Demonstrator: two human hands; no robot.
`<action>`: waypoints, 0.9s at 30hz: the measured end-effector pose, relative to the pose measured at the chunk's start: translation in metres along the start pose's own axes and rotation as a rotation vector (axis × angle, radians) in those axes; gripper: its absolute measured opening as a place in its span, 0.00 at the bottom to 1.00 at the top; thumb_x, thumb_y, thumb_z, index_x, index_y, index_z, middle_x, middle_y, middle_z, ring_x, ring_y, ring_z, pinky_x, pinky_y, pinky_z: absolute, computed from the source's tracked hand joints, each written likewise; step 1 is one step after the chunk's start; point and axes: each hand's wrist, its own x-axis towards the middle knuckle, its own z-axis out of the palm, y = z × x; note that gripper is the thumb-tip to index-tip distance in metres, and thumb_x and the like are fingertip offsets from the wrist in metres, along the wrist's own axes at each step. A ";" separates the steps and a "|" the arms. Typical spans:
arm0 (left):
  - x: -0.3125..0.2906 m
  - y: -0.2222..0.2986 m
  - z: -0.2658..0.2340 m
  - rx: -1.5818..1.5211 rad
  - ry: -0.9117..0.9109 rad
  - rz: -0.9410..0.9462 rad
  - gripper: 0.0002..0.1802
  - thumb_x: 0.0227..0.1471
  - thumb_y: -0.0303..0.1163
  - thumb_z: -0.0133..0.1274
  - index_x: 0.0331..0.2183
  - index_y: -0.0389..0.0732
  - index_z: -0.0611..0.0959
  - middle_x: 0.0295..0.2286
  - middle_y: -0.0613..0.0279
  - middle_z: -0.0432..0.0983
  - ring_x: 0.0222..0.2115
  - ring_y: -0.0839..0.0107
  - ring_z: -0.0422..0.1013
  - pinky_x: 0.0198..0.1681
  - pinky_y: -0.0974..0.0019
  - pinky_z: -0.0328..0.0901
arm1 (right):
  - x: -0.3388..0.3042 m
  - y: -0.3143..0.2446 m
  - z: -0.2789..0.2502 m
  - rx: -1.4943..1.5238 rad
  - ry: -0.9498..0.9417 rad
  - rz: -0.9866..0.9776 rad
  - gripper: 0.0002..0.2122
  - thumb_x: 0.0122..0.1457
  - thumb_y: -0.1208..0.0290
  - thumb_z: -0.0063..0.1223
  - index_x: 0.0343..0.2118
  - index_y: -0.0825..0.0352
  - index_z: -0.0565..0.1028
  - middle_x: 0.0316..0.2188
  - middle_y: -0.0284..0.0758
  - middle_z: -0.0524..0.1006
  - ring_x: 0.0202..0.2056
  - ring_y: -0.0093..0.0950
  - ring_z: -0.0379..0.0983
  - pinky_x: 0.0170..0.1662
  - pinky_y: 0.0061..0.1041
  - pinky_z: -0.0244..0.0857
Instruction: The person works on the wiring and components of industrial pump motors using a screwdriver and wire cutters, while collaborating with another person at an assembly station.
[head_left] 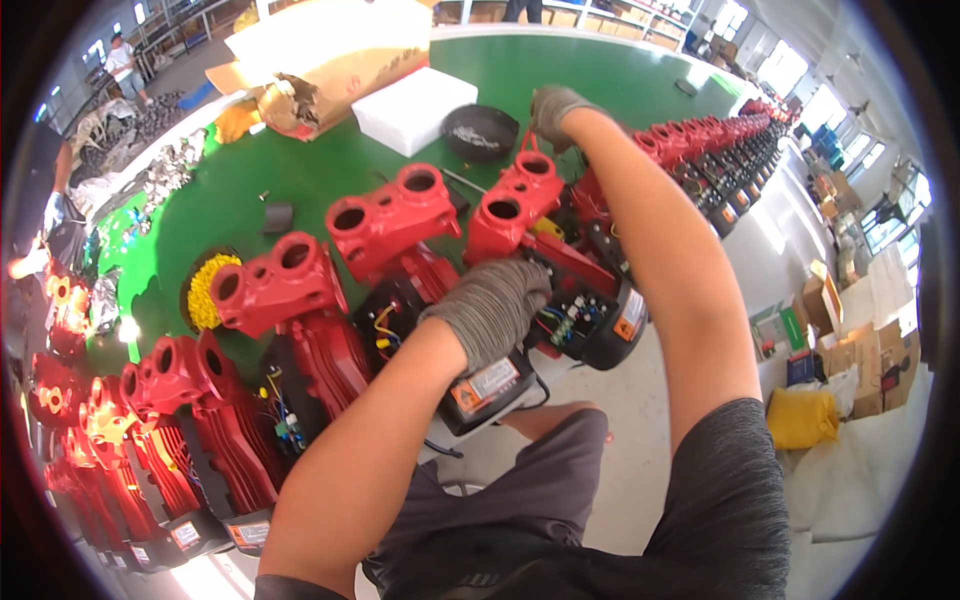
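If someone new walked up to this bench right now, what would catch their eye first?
Most likely the long row of bright red machine housings curving along the edge of the green table, black bases with wiring facing the person. Next, the two grey-gloved hands: the left hand rests on a middle unit's black base, and the right hand reaches to the top of the unit behind. A white foam block sits farther back.
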 end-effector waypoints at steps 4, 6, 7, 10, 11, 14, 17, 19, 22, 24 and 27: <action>0.001 0.015 -0.006 -0.138 -0.048 -0.142 0.10 0.58 0.28 0.53 0.41 0.34 0.83 0.35 0.46 0.80 0.38 0.51 0.77 0.44 0.57 0.70 | -0.200 -0.027 -0.092 0.912 0.229 0.054 0.10 0.55 0.74 0.55 0.40 0.69 0.79 0.28 0.40 0.80 0.30 0.31 0.78 0.39 0.31 0.74; -0.006 -0.007 -0.005 -0.071 0.022 0.044 0.11 0.58 0.27 0.53 0.41 0.34 0.83 0.35 0.45 0.80 0.37 0.52 0.77 0.44 0.58 0.70 | -0.247 -0.053 -0.090 0.888 0.286 -0.110 0.09 0.54 0.77 0.54 0.39 0.69 0.78 0.29 0.40 0.80 0.30 0.30 0.78 0.37 0.30 0.74; -0.005 0.000 -0.006 -0.057 -0.007 0.000 0.11 0.58 0.27 0.53 0.41 0.34 0.83 0.35 0.45 0.80 0.37 0.52 0.77 0.44 0.58 0.70 | -0.272 -0.059 -0.080 0.920 0.308 -0.191 0.09 0.53 0.78 0.55 0.38 0.68 0.78 0.29 0.40 0.81 0.30 0.30 0.79 0.37 0.30 0.74; -0.001 -0.005 -0.004 -0.049 0.019 -0.014 0.11 0.58 0.26 0.53 0.42 0.34 0.83 0.34 0.45 0.80 0.36 0.54 0.76 0.43 0.59 0.70 | -0.296 -0.091 -0.039 0.625 0.480 -0.319 0.15 0.53 0.71 0.60 0.45 0.67 0.77 0.38 0.41 0.76 0.39 0.41 0.76 0.42 0.36 0.73; 0.000 -0.002 -0.005 -0.050 0.002 -0.019 0.11 0.58 0.26 0.53 0.42 0.33 0.83 0.34 0.46 0.80 0.35 0.55 0.76 0.42 0.59 0.70 | -0.302 -0.101 -0.032 0.607 0.543 -0.301 0.17 0.53 0.69 0.60 0.46 0.66 0.77 0.39 0.40 0.74 0.40 0.41 0.76 0.43 0.37 0.72; 0.004 0.001 -0.006 0.000 -0.024 -0.005 0.11 0.58 0.27 0.54 0.42 0.33 0.83 0.34 0.49 0.81 0.34 0.60 0.76 0.42 0.61 0.70 | -0.305 -0.114 -0.010 0.591 0.643 -0.223 0.17 0.53 0.67 0.61 0.46 0.64 0.76 0.39 0.39 0.74 0.43 0.39 0.75 0.43 0.37 0.72; 0.002 0.007 -0.006 -0.124 -0.060 -0.102 0.11 0.58 0.26 0.55 0.42 0.34 0.84 0.33 0.54 0.81 0.32 0.67 0.75 0.39 0.64 0.69 | -0.302 -0.115 -0.010 0.487 0.705 -0.271 0.15 0.55 0.67 0.57 0.45 0.64 0.77 0.38 0.38 0.75 0.42 0.38 0.75 0.42 0.36 0.72; 0.002 0.006 -0.005 -0.136 -0.066 -0.100 0.11 0.57 0.26 0.55 0.43 0.35 0.84 0.32 0.54 0.81 0.31 0.68 0.74 0.39 0.65 0.69 | -0.299 -0.118 -0.011 0.387 0.686 -0.279 0.14 0.56 0.68 0.56 0.45 0.63 0.77 0.38 0.38 0.75 0.42 0.38 0.75 0.42 0.36 0.72; 0.002 0.008 -0.008 -0.084 -0.097 -0.101 0.12 0.57 0.24 0.55 0.43 0.35 0.84 0.32 0.54 0.81 0.31 0.68 0.74 0.39 0.65 0.69 | -0.293 -0.117 -0.008 0.274 0.665 -0.320 0.13 0.56 0.68 0.55 0.45 0.63 0.77 0.38 0.38 0.76 0.41 0.38 0.76 0.41 0.36 0.73; 0.003 0.010 -0.008 -0.020 -0.122 -0.102 0.12 0.56 0.24 0.55 0.43 0.36 0.84 0.32 0.53 0.81 0.32 0.67 0.75 0.39 0.64 0.69 | -0.294 -0.118 -0.009 0.260 0.662 -0.355 0.14 0.56 0.67 0.55 0.45 0.63 0.77 0.38 0.37 0.76 0.40 0.38 0.77 0.40 0.37 0.73; 0.003 0.005 -0.008 0.005 -0.118 -0.088 0.13 0.55 0.22 0.55 0.43 0.36 0.84 0.32 0.53 0.82 0.33 0.67 0.76 0.39 0.63 0.70 | -0.304 -0.131 -0.023 0.421 0.469 -0.254 0.13 0.58 0.64 0.54 0.43 0.64 0.77 0.32 0.40 0.78 0.33 0.40 0.78 0.36 0.39 0.73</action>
